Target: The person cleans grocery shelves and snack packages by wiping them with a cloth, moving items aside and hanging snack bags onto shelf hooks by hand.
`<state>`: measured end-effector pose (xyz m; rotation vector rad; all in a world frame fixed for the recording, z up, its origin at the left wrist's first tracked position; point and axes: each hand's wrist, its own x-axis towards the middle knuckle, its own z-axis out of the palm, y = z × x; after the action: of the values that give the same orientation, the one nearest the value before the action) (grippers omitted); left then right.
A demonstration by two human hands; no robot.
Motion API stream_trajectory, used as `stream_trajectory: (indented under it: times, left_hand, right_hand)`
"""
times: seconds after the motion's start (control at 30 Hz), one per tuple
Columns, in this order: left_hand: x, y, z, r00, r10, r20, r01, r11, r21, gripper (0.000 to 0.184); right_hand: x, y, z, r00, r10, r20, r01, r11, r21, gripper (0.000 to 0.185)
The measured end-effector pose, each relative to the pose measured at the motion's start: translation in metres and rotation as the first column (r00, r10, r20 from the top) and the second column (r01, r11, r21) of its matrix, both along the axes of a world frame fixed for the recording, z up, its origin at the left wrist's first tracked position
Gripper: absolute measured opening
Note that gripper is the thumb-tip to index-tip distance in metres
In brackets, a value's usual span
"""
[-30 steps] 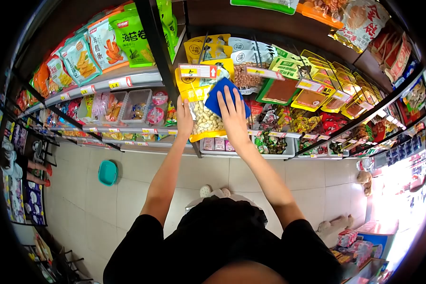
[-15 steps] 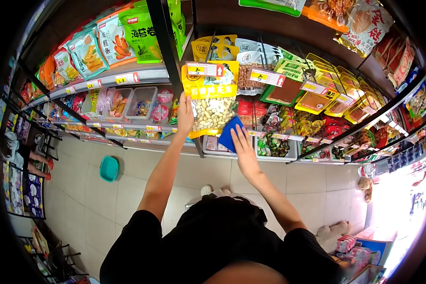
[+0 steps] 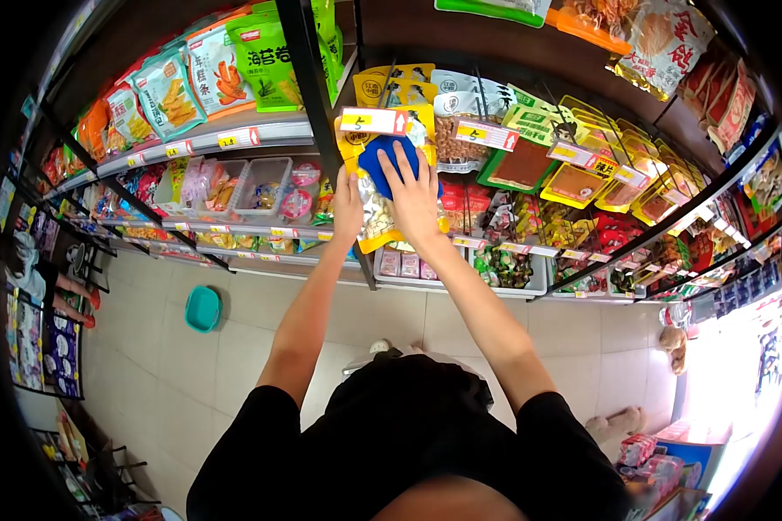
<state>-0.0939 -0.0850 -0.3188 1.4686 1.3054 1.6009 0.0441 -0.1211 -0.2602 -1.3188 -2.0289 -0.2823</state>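
Blue cloth (image 3: 369, 162) has moved up the yellow bag (image 3: 379, 219).

Snack bags, upper left of the frame: one green (image 3: 266, 65), one white and orange (image 3: 217, 74), one light blue (image 3: 167, 95), upright side by side. Clear plastic tray (image 3: 261, 187), left of centre, holding small wrapped pieces; round pink packs (image 3: 298, 204) just beside it. White tray (image 3: 539, 282), right of centre, filled with green and dark wrapped pieces (image 3: 504, 267). Turquoise basin (image 3: 203, 309), lower left, on a pale tiled floor (image 3: 165, 347). Person (image 3: 28, 273), far left, partly visible, red shoes (image 3: 90, 320). Tan furry shape (image 3: 672, 349), right edge of floor, blurred; identity unclear.
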Motion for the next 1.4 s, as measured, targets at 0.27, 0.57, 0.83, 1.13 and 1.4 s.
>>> stream_trajectory:
  times: [0.27, 0.57, 0.83, 1.13, 1.4]
  left_hand:
    - [-0.002, -0.003, 0.008, 1.0, -0.016, 0.027, 0.016, 1.0, 0.0, 0.039]
    - [0.002, 0.002, -0.002, 1.0, 0.03, -0.001, -0.03, 0.999, 0.022, 0.036]
    - [0.001, 0.009, -0.008, 0.999, -0.035, 0.038, 0.035, 0.999, 0.019, 0.034]
    - [-0.003, -0.009, 0.0, 0.989, 0.094, -0.114, -0.085, 0.993, 0.085, 0.031]
    - [0.001, -0.03, 0.012, 0.996, 0.081, -0.025, -0.077, 0.989, 0.126, 0.03]
  right_hand:
    - [0.003, -0.001, 0.003, 0.993, -0.025, 0.117, 0.025, 1.0, 0.0, 0.075]
    - [0.019, -0.043, -0.026, 0.972, 0.03, 0.235, -0.049, 0.996, 0.072, 0.065]
    - [0.037, -0.079, -0.071, 0.971, 0.162, 0.174, -0.145, 0.984, -0.104, 0.072]
    - [0.098, -0.127, -0.135, 0.97, 0.02, -0.244, -0.155, 0.822, -0.548, 0.077]
    - [0.12, -0.125, -0.121, 0.876, -0.111, -0.47, -0.175, 0.834, -0.523, 0.079]
